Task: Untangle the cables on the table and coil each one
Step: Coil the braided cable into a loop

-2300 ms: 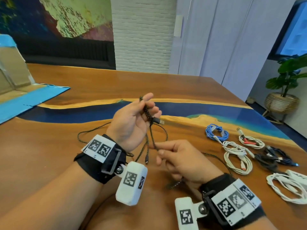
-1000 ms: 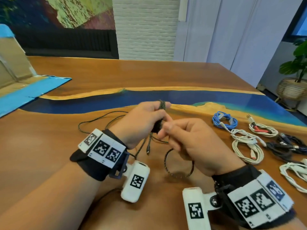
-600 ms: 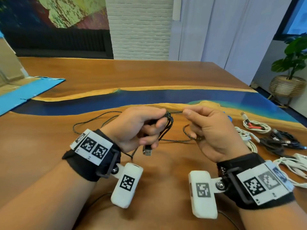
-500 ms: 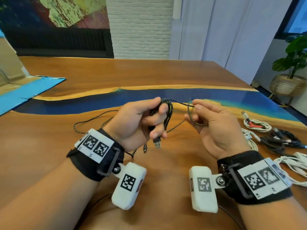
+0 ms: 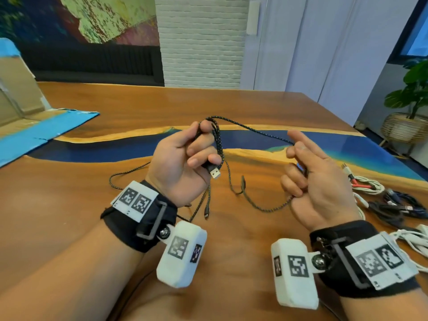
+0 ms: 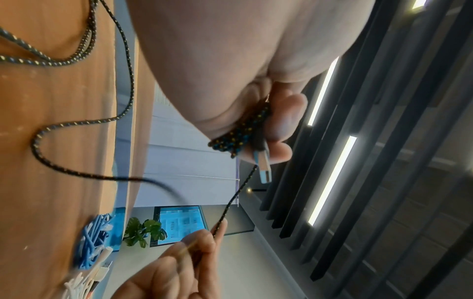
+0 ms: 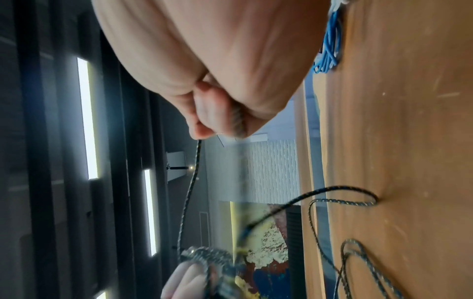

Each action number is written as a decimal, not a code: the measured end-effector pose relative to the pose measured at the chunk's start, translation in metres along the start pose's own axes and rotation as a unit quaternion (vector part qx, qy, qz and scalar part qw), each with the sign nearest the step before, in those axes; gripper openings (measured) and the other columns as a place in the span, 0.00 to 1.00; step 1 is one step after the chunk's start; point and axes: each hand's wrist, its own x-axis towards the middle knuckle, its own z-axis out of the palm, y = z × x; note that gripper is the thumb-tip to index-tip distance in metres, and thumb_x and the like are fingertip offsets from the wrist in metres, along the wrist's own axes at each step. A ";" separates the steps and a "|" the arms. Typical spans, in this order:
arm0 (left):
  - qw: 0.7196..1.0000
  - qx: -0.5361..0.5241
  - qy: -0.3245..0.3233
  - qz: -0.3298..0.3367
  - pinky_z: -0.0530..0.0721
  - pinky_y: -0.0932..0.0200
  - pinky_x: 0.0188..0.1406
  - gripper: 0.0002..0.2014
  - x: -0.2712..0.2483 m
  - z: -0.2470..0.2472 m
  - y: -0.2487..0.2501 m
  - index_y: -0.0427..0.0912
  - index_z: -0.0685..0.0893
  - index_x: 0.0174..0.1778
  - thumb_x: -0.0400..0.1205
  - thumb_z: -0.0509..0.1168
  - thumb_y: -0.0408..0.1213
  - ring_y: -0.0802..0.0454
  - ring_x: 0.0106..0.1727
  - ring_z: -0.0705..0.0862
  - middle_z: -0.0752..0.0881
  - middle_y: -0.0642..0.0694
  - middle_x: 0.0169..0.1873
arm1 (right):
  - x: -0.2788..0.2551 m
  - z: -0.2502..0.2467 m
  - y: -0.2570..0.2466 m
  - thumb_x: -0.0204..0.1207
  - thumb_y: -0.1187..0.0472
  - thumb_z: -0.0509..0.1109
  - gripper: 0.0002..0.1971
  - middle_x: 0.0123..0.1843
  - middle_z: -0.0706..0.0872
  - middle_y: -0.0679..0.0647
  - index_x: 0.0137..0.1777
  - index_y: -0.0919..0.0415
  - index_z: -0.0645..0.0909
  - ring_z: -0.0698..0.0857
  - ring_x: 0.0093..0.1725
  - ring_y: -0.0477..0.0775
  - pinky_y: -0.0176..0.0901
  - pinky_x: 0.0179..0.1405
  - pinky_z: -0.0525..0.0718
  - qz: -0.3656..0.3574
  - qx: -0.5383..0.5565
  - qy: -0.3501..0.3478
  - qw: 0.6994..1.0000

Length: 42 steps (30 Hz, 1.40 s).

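Observation:
A black braided cable point(image 5: 252, 129) with yellow and blue flecks hangs between my two hands above the wooden table point(image 5: 162, 105). My left hand point(image 5: 185, 158) grips a small bundle of its loops, and the silver USB plug point(image 5: 215, 173) sticks out below the fingers. The bundle point(image 6: 240, 135) and the plug point(image 6: 263, 172) show clearly in the left wrist view. My right hand point(image 5: 308, 172) holds a strand of the same cable point(image 7: 189, 194) inside its curled fingers, a little to the right. The rest of the cable point(image 5: 125, 176) trails loose on the table.
Several coiled cables lie at the right edge of the table: a blue coil point(image 6: 92, 242), white cables point(image 5: 368, 184) and dark ones point(image 5: 398, 205). An open cardboard box with blue flaps point(image 5: 34, 128) sits at the far left. A potted plant point(image 5: 410, 112) stands beyond the table.
The hands have drawn apart and risen, stretching a strand between them. The left hand now holds more loops than a second ago, with the USB plug pointing down.

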 end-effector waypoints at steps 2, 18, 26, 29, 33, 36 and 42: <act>1.000 0.012 -0.012 -0.001 0.80 0.62 0.31 0.15 -0.003 0.002 0.003 0.45 0.75 0.42 0.92 0.51 0.44 0.57 0.18 0.61 0.59 0.54 0.23 | 0.001 -0.005 0.001 0.87 0.65 0.66 0.12 0.35 0.80 0.50 0.59 0.55 0.91 0.62 0.20 0.43 0.34 0.15 0.59 -0.015 -0.139 -0.008 0.990; 0.892 0.437 0.113 0.010 0.88 0.57 0.44 0.16 -0.001 0.013 -0.021 0.40 0.76 0.76 0.93 0.55 0.31 0.48 0.40 0.87 0.92 0.44 0.42 | -0.031 0.029 0.014 0.81 0.70 0.73 0.08 0.37 0.93 0.51 0.43 0.64 0.93 0.88 0.38 0.33 0.24 0.43 0.81 -0.053 -0.389 -0.239 0.888; 0.874 0.467 -0.021 -0.130 0.77 0.51 0.35 0.24 -0.011 0.017 -0.023 0.37 0.89 0.45 0.91 0.57 0.52 0.49 0.19 0.62 0.62 0.49 0.21 | -0.008 0.007 -0.011 0.84 0.69 0.64 0.10 0.38 0.90 0.57 0.53 0.62 0.88 0.61 0.15 0.42 0.30 0.15 0.56 0.049 -0.071 -0.069 0.994; 0.933 0.332 -0.049 -0.131 0.73 0.58 0.25 0.19 -0.014 0.019 -0.020 0.40 0.85 0.37 0.87 0.59 0.47 0.54 0.17 0.53 0.57 0.53 0.18 | -0.005 0.003 -0.008 0.83 0.69 0.65 0.10 0.39 0.90 0.55 0.56 0.62 0.88 0.63 0.16 0.42 0.33 0.18 0.52 0.053 -0.059 -0.058 0.995; 0.989 0.106 -0.053 -0.086 0.76 0.62 0.24 0.18 -0.009 0.017 -0.012 0.41 0.87 0.43 0.88 0.56 0.46 0.55 0.17 0.53 0.55 0.55 0.20 | -0.006 0.003 0.000 0.84 0.67 0.68 0.08 0.33 0.85 0.54 0.53 0.62 0.90 0.60 0.17 0.44 0.30 0.16 0.58 0.020 -0.179 -0.084 0.980; 0.998 0.009 -0.057 -0.034 0.80 0.61 0.33 0.20 -0.006 0.011 -0.009 0.36 0.86 0.55 0.91 0.51 0.42 0.56 0.19 0.60 0.60 0.54 0.22 | -0.007 0.003 0.004 0.82 0.61 0.72 0.08 0.26 0.79 0.52 0.47 0.62 0.92 0.61 0.17 0.45 0.31 0.16 0.59 0.037 -0.284 -0.101 0.953; 0.988 -0.057 0.096 0.107 0.87 0.59 0.48 0.21 0.002 0.008 0.002 0.30 0.80 0.70 0.94 0.49 0.40 0.57 0.25 0.75 0.70 0.53 0.26 | -0.003 0.004 0.005 0.86 0.60 0.68 0.10 0.25 0.69 0.48 0.49 0.58 0.91 0.65 0.25 0.47 0.39 0.27 0.70 0.052 -0.177 -0.024 0.982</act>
